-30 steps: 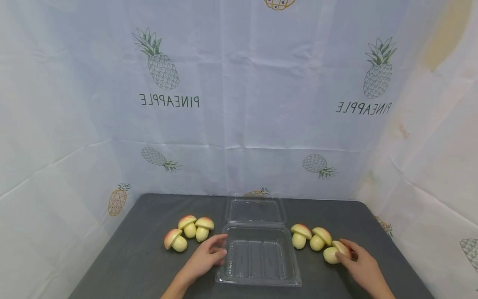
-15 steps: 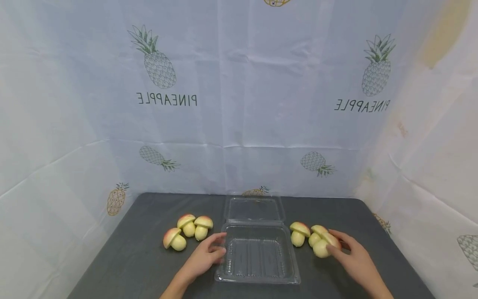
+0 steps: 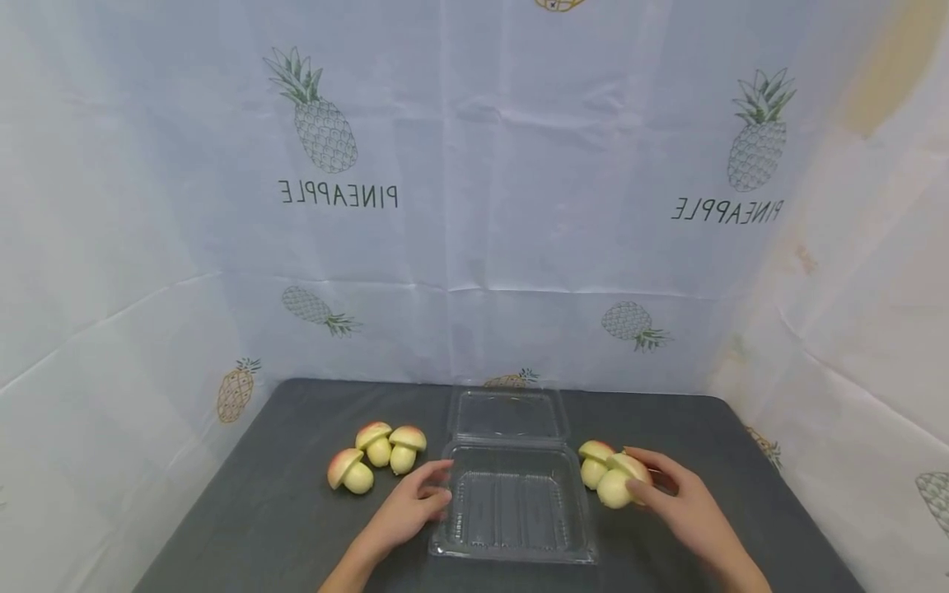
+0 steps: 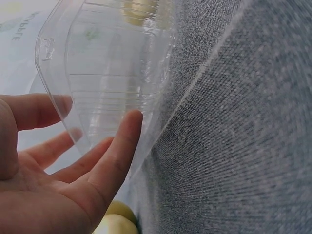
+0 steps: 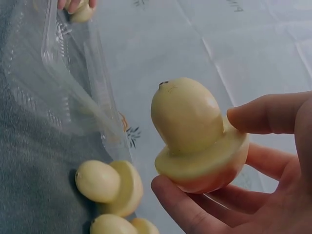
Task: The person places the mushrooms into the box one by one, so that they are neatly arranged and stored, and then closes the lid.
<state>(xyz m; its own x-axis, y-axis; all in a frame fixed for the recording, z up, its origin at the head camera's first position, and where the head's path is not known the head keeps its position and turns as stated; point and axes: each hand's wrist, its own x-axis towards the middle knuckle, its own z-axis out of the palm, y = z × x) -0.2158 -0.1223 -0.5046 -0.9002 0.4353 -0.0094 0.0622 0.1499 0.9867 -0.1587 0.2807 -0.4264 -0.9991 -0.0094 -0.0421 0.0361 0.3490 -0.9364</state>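
My right hand (image 3: 685,502) pinches a yellow mushroom (image 3: 617,487) with a reddish cap, thumb and fingers around the cap. In the right wrist view this mushroom (image 5: 187,114) is held up with its stem pointing upward. Two more mushrooms lie on the table beyond it, a nearer-to-box mushroom (image 5: 100,181) and a second mushroom (image 5: 114,225); the held one hides one of them in the head view. At the left rim of the clear plastic box (image 3: 511,553), my left hand (image 3: 404,509) touches it with loosely spread fingers (image 4: 129,126).
Three mushrooms (image 3: 357,478) lie grouped on the left of the dark table (image 3: 245,527). The box's clear lid (image 3: 507,412) is folded open toward the back. Pineapple-print cloth (image 3: 489,247) hangs behind the table and at both sides.
My right hand has lifted the rightmost mushroom and moved left with it, past the middle mushroom toward the box. My left hand has stayed at the box's rim.
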